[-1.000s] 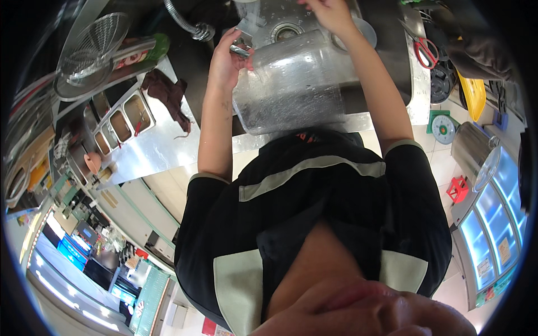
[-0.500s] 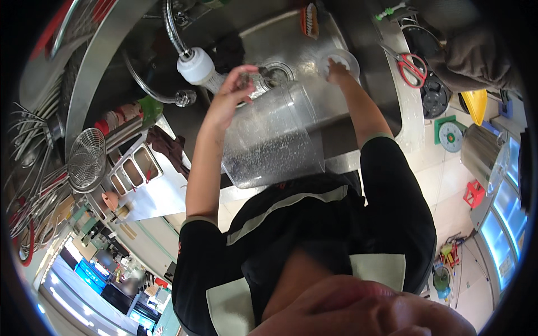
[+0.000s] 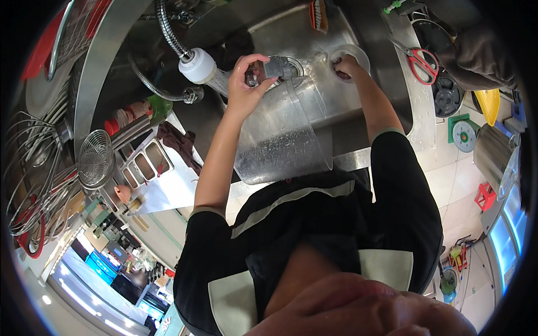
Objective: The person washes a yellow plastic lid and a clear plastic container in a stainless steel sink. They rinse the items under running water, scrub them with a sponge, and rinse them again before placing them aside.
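My left hand [image 3: 246,87] grips the dark metal base [image 3: 274,67] of a large clear plastic jug [image 3: 286,140]. The jug lies tilted over the front edge of the steel sink [image 3: 386,106], wet inside, with its mouth toward my body. My right hand [image 3: 344,64] reaches into the sink basin with its fingers curled on the rim of a round white lid [image 3: 353,54] that lies on the sink floor. A white spray head [image 3: 197,66] on a metal hose [image 3: 162,25] hangs just left of my left hand.
Red-handled scissors [image 3: 420,59] lie on the sink's right rim, and an orange brush [image 3: 318,14] sits at the far end. A green scale [image 3: 464,134] and a steel canister [image 3: 496,151] stand to the right. A wire strainer [image 3: 95,159] and whisks [image 3: 28,185] hang to the left.
My right hand has left the jug and gone down onto the round lid in the sink. My left hand has kept hold of the jug's base while the jug tipped lower.
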Available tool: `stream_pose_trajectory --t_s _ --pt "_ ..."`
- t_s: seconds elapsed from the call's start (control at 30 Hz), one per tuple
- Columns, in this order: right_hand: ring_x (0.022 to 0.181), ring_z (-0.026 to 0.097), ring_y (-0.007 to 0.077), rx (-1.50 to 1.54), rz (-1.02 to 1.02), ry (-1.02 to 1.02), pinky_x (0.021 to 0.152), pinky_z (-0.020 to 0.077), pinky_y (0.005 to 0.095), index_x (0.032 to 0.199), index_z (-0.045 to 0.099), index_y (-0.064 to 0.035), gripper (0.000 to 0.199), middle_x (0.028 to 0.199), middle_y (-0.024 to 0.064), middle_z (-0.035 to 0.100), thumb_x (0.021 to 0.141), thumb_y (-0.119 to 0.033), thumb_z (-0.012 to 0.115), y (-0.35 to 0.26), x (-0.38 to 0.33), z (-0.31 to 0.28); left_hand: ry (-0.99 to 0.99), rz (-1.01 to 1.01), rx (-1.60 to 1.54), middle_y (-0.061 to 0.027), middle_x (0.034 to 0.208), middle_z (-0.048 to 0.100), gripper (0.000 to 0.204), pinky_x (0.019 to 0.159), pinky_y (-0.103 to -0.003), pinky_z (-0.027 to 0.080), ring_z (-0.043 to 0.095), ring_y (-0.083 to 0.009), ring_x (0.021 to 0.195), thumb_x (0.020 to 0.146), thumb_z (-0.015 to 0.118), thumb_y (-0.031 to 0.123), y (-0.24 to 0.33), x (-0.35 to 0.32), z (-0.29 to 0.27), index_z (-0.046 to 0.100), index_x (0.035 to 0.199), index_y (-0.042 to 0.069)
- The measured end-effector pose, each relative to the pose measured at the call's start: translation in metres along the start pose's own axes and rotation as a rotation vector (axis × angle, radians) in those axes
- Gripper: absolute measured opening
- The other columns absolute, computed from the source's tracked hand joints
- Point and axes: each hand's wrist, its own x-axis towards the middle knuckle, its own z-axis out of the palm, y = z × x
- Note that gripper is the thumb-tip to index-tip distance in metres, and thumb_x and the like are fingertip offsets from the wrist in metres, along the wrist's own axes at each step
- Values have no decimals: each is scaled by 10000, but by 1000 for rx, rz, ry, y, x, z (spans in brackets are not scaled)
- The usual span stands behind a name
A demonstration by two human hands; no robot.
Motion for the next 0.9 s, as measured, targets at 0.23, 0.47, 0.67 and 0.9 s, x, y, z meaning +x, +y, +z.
stream_pose_trajectory --t_s 0.23,0.47,0.67,0.9 --pt "825 613 304 112 1 42 715 476 370 851 614 63 293 847 208 625 737 -205 584 -2 -4 6 -9 -38 -14 49 819 510 411 643 -177 368 422 -42 690 649 734 -10 -1 -1 16 580 1019 83" --pt "601 603 288 149 -67 93 572 471 378 734 609 40 313 700 182 624 785 -266 568 -10 -21 -3 -59 -331 -195 17 802 558 324 609 -199 401 505 -55 696 741 692 89 15 7 29 573 1042 74" --pt "471 553 173 933 78 -51 438 440 316 790 593 2 313 650 111 596 831 -306 558 -33 -62 -36 -122 -719 -335 -48 778 576 310 565 -248 435 579 -142 672 882 493 289 13 45 40 514 1100 70" --pt "799 602 174 1525 -65 96 692 483 310 1012 563 -17 431 959 109 600 854 -414 513 -60 -129 -70 -500 -1063 -256 -74 732 596 177 539 -262 475 563 -136 584 724 570 213 -33 108 77 535 831 76"
